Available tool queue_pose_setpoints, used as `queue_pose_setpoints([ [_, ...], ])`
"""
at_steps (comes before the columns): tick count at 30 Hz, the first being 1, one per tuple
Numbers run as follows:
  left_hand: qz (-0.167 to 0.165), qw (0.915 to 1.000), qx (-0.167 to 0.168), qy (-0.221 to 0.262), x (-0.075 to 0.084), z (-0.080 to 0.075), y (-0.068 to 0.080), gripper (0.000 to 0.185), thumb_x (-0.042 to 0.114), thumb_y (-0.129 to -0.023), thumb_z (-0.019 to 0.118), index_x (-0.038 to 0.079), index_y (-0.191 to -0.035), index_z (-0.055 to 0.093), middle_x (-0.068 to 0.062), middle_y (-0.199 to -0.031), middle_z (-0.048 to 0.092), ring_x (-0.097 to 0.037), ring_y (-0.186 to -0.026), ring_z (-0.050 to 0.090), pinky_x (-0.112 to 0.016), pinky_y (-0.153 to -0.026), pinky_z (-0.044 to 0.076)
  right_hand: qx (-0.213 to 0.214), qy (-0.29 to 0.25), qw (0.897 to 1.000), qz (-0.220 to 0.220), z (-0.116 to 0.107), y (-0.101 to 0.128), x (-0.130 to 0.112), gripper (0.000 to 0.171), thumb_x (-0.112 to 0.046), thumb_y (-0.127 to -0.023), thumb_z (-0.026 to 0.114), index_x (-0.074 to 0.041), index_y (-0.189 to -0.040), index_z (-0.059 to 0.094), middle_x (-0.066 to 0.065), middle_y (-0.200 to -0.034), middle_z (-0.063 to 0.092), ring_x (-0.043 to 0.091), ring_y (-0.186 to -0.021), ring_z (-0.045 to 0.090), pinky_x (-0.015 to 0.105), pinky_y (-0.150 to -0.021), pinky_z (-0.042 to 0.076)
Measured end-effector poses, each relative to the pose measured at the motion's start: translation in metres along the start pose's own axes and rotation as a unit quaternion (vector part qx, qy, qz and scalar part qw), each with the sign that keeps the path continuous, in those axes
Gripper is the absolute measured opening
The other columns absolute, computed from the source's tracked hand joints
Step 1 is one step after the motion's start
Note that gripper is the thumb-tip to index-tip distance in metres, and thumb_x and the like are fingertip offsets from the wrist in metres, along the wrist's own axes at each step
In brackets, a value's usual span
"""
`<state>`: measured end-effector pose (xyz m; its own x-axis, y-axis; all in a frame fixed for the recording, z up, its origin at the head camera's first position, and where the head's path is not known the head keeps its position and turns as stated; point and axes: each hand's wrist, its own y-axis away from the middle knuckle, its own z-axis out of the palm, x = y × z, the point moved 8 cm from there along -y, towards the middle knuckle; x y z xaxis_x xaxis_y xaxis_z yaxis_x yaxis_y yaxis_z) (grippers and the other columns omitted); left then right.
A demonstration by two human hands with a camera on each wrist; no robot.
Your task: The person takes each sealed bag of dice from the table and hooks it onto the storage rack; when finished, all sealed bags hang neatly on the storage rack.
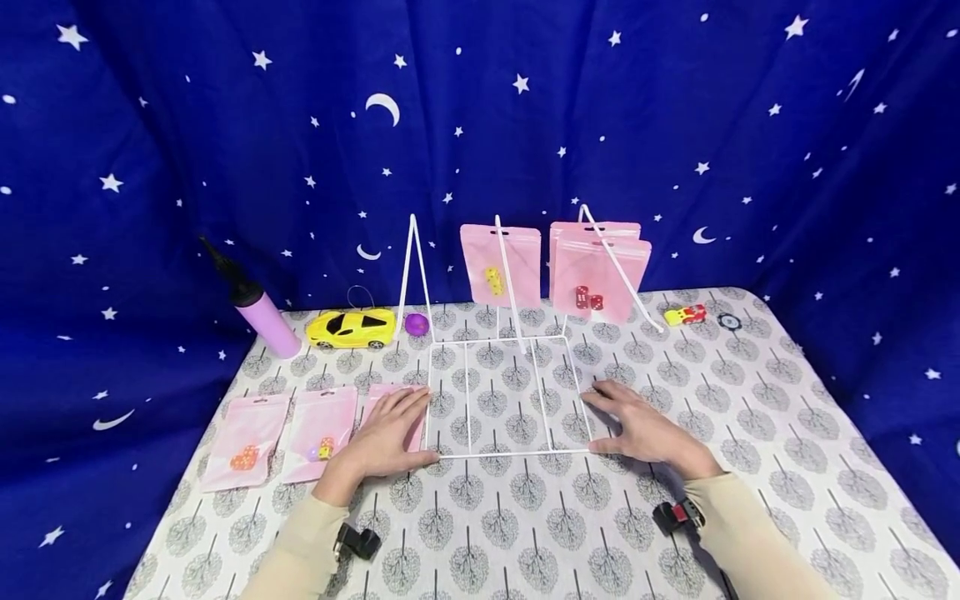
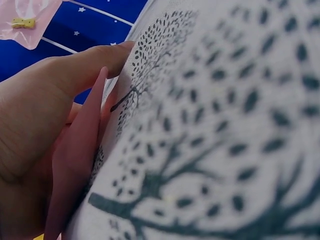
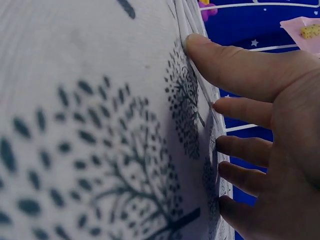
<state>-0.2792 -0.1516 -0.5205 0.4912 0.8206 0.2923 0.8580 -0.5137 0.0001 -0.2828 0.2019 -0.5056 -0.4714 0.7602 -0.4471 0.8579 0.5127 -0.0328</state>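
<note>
Your left fingers lie nearly straight and close together along the left side of the rack's base, the thumb set apart at the near corner; your left hand [image 1: 384, 435] grips nothing that shows. Your right hand [image 1: 641, 425] mirrors it, fingers slightly spread, thumb at the opposite corner. That placing probably serves to square or steady the white wire display rack [image 1: 510, 454], which stands on the tree-print tablecloth [image 1: 750, 517] between your palms.

A pink zip pouch [image 2: 75, 160] lies partly beneath your left hand; whether your fingers press on it, you cannot tell. Farther left, the orange-dice pouch [image 1: 247, 423] and the yellow-dice pouch [image 1: 311, 412] lie flat, likely set there within easy reach.

Above the base, the middle prong [image 1: 507, 275] passes through one pouch's hang hole, and the right prong [image 1: 615, 260] carries two, one behind the other. The left prong [image 1: 406, 275] bears none.

Behind and beside stand a yellow toy sports car [image 1: 352, 329] and a pink hand pump [image 1: 272, 327], seemingly kept out of your way.
</note>
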Motion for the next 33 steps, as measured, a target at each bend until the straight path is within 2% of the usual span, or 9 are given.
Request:
queue_pose_setpoints([
  [6, 0.004, 0.9999, -0.005, -0.008, 0.002, -0.002, -0.003, 0.101, 0.068, -0.079, 0.064, 0.011, -0.154, 0.028, -0.006, -0.161, 0.026, -0.033, -0.147, 0.023, -0.057, -0.120, 0.017, -0.007, -0.001, 1.000, 0.000, 0.000, -0.001, -0.001, 0.082, -0.037, -0.074, 0.081, -0.007, -0.143, 0.048, 0.031, -0.152, 0.029, 0.054, -0.138, 0.025, 0.073, -0.107, 0.023],
  [15, -0.003, 0.9996, -0.008, -0.028, 0.009, -0.008, -0.001, 0.100, 0.067, -0.078, 0.066, 0.009, -0.152, 0.033, -0.009, -0.161, 0.026, -0.035, -0.146, 0.026, -0.058, -0.118, 0.020, -0.007, 0.001, 1.000, -0.001, 0.000, 0.000, -0.001, 0.081, -0.036, -0.074, 0.081, -0.008, -0.143, 0.048, 0.031, -0.153, 0.029, 0.053, -0.138, 0.025, 0.072, -0.107, 0.024],
  [20, -0.007, 0.9999, 0.000, -0.014, 0.010, -0.012, 0.001, 0.099, 0.065, -0.078, 0.068, 0.006, -0.150, 0.035, -0.010, -0.161, 0.023, -0.036, -0.146, 0.024, -0.058, -0.119, 0.018, -0.006, -0.001, 1.000, -0.006, -0.001, -0.001, -0.002, 0.082, -0.037, -0.075, 0.081, -0.008, -0.143, 0.048, 0.030, -0.153, 0.028, 0.053, -0.139, 0.025, 0.072, -0.107, 0.025],
  [25, -0.004, 0.9997, 0.023, -0.002, 0.009, -0.017, 0.003, 0.097, 0.064, -0.079, 0.067, 0.006, -0.150, 0.035, -0.011, -0.160, 0.026, -0.036, -0.145, 0.027, -0.057, -0.119, 0.020, -0.006, -0.006, 1.000, -0.002, -0.002, -0.001, -0.001, 0.082, -0.036, -0.074, 0.082, -0.007, -0.143, 0.048, 0.030, -0.153, 0.028, 0.054, -0.139, 0.024, 0.073, -0.107, 0.022],
  [33, -0.003, 0.9988, 0.044, 0.019, 0.009, -0.025, 0.014, 0.094, 0.056, -0.085, 0.066, 0.005, -0.152, 0.029, -0.014, -0.159, 0.028, -0.036, -0.145, 0.028, -0.054, -0.119, 0.021, -0.012, -0.013, 1.000, 0.001, 0.000, 0.000, -0.001, 0.082, -0.037, -0.075, 0.081, -0.008, -0.144, 0.047, 0.030, -0.154, 0.026, 0.053, -0.140, 0.023, 0.073, -0.107, 0.022],
])
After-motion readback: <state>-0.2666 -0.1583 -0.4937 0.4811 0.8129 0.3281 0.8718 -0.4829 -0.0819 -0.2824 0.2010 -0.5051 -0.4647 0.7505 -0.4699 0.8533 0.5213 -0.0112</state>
